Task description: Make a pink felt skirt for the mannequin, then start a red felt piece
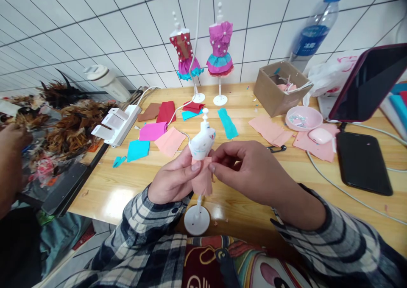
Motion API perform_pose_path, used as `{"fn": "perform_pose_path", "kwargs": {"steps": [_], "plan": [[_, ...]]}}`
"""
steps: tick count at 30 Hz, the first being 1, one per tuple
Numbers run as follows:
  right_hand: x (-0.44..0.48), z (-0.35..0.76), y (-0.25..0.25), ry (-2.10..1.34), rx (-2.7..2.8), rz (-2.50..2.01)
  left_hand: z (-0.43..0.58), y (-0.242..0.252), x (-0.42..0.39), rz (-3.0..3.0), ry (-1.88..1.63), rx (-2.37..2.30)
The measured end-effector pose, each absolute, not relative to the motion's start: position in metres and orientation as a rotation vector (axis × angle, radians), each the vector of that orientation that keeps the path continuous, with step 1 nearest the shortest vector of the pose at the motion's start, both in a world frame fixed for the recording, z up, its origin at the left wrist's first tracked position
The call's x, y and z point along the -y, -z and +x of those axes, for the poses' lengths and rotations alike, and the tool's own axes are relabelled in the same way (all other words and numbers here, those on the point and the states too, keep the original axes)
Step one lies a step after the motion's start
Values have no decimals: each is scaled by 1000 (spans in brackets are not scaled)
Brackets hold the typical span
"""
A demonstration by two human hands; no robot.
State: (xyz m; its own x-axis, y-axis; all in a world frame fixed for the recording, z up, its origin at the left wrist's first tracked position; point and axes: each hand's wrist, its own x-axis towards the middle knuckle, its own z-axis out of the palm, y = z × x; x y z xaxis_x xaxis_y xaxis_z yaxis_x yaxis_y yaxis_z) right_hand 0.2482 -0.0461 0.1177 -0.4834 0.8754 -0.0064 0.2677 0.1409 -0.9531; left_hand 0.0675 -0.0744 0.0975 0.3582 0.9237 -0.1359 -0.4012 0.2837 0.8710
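Observation:
A small white mannequin on a round-based stand leans slightly in front of me. Around its waist hangs a strip of peach crepe paper, like a short skirt. My left hand is wrapped round the mannequin from the left, its thumb pressing the paper's top edge against the front. My right hand pinches the paper's upper right edge at the waist between thumb and fingertips. The fingers of my left hand behind the mannequin are hidden.
Behind stand two dressed mannequins. Crepe paper pieces lie about the wooden table. At right are a cardboard box, a pink bowl, a propped tablet and a phone. Another person's arm is at left, near brown feathers.

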Motion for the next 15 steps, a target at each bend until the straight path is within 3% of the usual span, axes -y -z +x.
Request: {"fn": "perform_pose_path", "kwargs": {"steps": [8, 15], "plan": [[49, 247, -118, -1220, 1889, -1146, 62, -99, 77, 1021, -821, -695], [50, 248, -119, -1091, 1912, -1145, 68, -99, 80, 1071, -882, -787]]}}
